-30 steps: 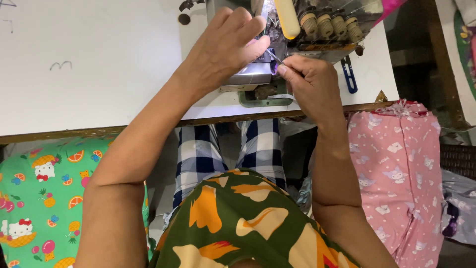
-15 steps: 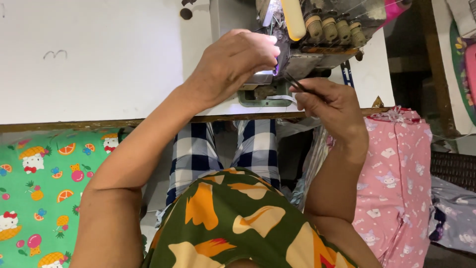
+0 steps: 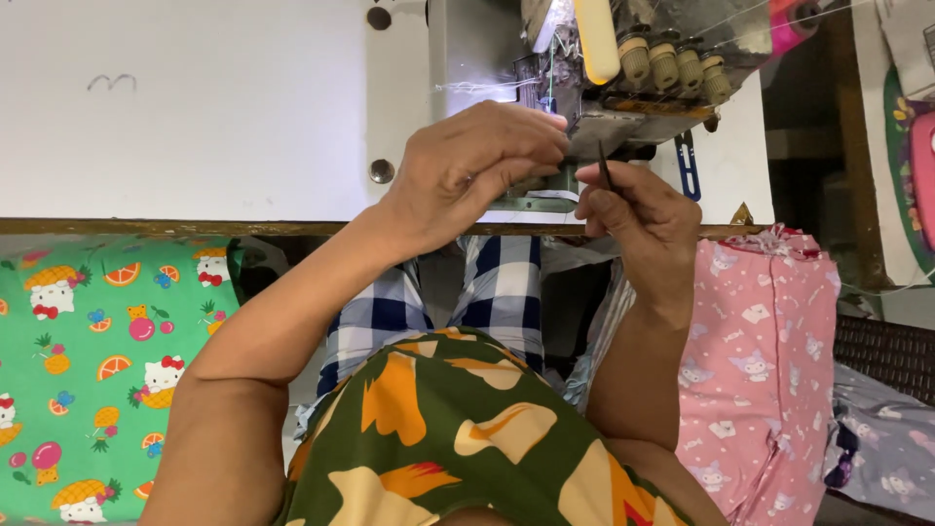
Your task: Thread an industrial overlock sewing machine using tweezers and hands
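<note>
Fingers first: the right hand pinches a thin dark tool, most likely tweezers, between thumb and forefinger, tip pointing up toward the machine at the top centre of the frame. The left hand sits just left of it, fingers curled narrow and bunched at the tips, nipped together by the needle area; whether a thread end lies between them is too fine to tell. A pale thread does run level across the machine's face, just above that hand.

Both hands meet right under the machine's head, close to each other but not touching. Above them stands a row of tan tension knobs and a cream lever.

Progress, as a judgement: this looks like threading in mid-course. The thread is up on the machine, the tool is raised and ready, but no cloth lies under the foot, so stitching is not yet on.

Outward now: the white table fills the upper left. Below its edge, green printed cloth lies at lower left, and pink printed cloth hangs at the right. Checked trousers show at centre.
</note>
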